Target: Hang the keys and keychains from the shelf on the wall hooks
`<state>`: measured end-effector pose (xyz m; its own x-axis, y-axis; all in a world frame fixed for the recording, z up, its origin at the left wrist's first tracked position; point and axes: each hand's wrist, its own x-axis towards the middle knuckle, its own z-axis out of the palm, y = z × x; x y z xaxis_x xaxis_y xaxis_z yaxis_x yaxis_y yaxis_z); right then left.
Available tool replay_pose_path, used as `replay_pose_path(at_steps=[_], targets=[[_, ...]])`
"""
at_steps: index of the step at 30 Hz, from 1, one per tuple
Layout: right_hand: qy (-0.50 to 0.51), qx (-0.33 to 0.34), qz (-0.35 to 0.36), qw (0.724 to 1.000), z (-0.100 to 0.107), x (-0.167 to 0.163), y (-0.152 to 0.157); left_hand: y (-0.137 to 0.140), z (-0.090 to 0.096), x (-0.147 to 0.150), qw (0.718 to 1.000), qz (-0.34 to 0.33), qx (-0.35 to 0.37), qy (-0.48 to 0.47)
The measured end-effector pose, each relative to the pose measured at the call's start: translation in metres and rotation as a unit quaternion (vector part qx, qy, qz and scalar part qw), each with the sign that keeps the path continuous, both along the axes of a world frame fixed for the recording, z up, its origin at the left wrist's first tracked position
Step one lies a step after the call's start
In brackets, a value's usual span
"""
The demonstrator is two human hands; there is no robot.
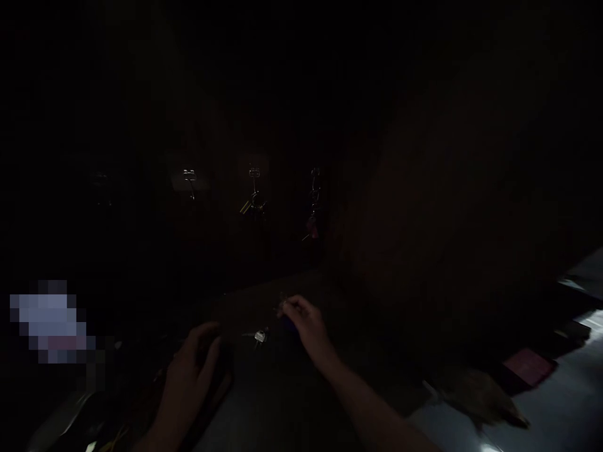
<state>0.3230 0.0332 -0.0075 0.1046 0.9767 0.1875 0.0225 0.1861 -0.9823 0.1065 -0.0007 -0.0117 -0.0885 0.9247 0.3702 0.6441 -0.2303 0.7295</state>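
Dimly, right hand (307, 321), grip narrow around shiny thing (281, 308)

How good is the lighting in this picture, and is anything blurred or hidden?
Head view: mostly near black, both hands, left and right, dim; head view: a faint glint on the keys; head view: brightest at lower right, looking smeared; head view: a pixelated patch hides detail at left.
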Motion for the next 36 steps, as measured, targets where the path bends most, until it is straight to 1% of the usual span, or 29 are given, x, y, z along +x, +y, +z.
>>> replay_pose_path(at_steps=[3,7,10,14,17,19,22,24,28,32,36], targets=[[0.023,0.011,-0.057,0.998,0.011,0.017,0.008,0.003,0.0,-0.003,1.0,-0.011,-0.025,0.009],[0.028,0.046,-0.079,0.995,0.035,0.039,0.016,0.009,-0.004,-0.007,0.997,-0.042,-0.057,0.03],[0.065,0.071,-0.095,0.991,0.057,0.052,0.03,0.012,-0.008,-0.008,0.995,-0.05,-0.074,0.048],[0.099,0.131,-0.099,0.982,0.089,0.066,0.056,0.014,-0.017,-0.01,0.993,-0.091,-0.057,0.056],[0.089,0.163,-0.099,0.978,0.111,0.071,0.074,0.017,-0.024,-0.013,0.993,-0.091,-0.044,0.06],[0.082,0.16,-0.105,0.978,0.124,0.072,0.085,0.019,-0.027,-0.014,0.993,-0.088,-0.049,0.055],[0.08,0.143,-0.119,0.979,0.14,0.07,0.095,0.02,-0.026,-0.014,0.991,-0.095,-0.076,0.047],[0.082,0.137,-0.124,0.979,0.147,0.068,0.1,0.02,-0.023,-0.012,0.991,-0.092,-0.087,0.041],[0.081,0.127,-0.123,0.981,0.154,0.068,0.108,0.019,-0.017,-0.01,0.993,-0.079,-0.076,0.032],[0.079,0.112,-0.107,0.985,0.153,0.072,0.114,0.014,-0.01,-0.006,0.993,-0.089,-0.065,0.03],[0.09,0.093,-0.083,0.988,0.146,0.077,0.117,0.008,-0.004,-0.002,0.994,-0.079,-0.071,0.032]])
